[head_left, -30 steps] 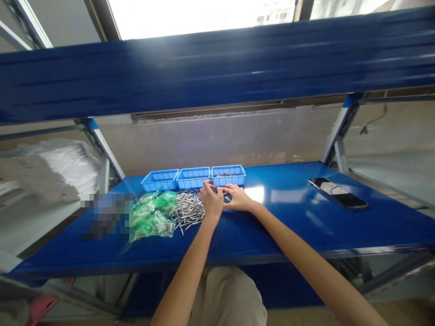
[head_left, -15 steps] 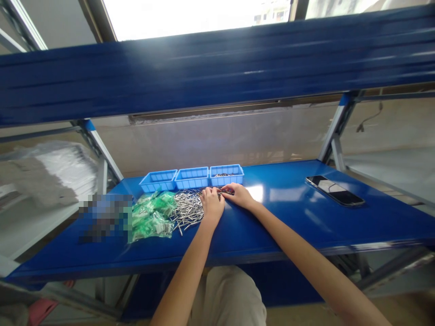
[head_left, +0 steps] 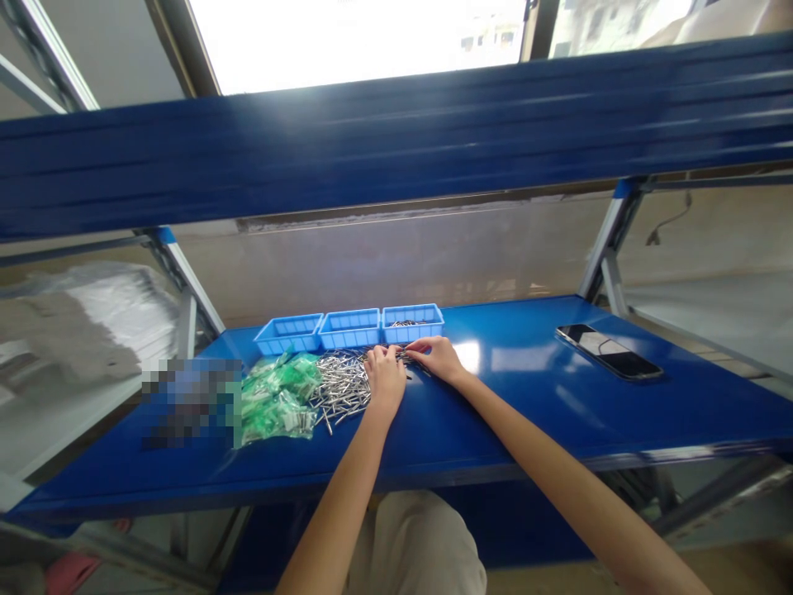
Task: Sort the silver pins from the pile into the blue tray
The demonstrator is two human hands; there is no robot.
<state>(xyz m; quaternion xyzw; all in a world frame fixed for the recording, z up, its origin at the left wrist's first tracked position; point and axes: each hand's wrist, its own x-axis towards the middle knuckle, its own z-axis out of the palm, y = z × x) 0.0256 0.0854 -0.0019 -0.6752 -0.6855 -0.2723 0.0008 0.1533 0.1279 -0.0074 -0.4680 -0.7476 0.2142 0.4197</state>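
Note:
A pile of thin silvery metal pieces (head_left: 340,387) lies on the blue table (head_left: 496,413). My left hand (head_left: 385,378) rests on the pile's right edge, its fingers bent among the pieces. Just right of it, my right hand (head_left: 437,359) has thumb and fingertips pinched together at some darker thin pieces; what they hold is too small to name. Behind the hands, the right blue bin (head_left: 412,332) contains some thin pieces. The middle bin (head_left: 350,337) and left bin (head_left: 288,340) stand beside it in a row.
Green and clear plastic bags (head_left: 278,398) lie left of the pile. A phone (head_left: 610,351) lies at the right of the table. A blue shelf beam (head_left: 396,140) crosses above the table, with slanted metal supports at both sides.
The camera view has tilted slightly upward. My hands stay at nearly the same place, with the right hand's fingers shifted a little and small dark pieces now showing beneath it.

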